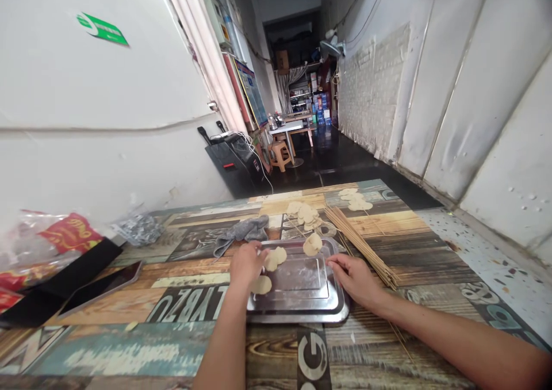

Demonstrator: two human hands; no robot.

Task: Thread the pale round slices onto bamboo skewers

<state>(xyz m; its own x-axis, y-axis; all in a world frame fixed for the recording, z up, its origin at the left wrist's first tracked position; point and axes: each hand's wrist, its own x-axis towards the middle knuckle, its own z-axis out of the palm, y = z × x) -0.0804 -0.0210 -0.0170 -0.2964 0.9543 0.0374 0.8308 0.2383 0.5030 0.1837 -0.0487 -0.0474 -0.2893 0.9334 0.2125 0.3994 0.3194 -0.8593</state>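
Note:
A shiny metal tray [297, 314] lies on the table in front of me. At its left side, my left hand [248, 266] has its fingers bent together on the edge of some thin, pale round slices [276, 257]. Another pale slice [261, 285] lies lower on the tray, near my left wrist. My right hand [351, 274] is pinched at the tray's right edge, apparently on the end of a thin skewer that barely shows. Overlapping slices [313, 244] sit just beyond those fingertips, over the tray's far right corner.
A bundle of bare skewers [362, 243] lies right of the tray. Behind it are skewered slices [304, 213] and more slices [356, 200]. A grey cloth [244, 233], a tablet-like device [103, 286] and plastic packets [71, 234] are to the left. A black speaker [235, 160] stands beyond the table.

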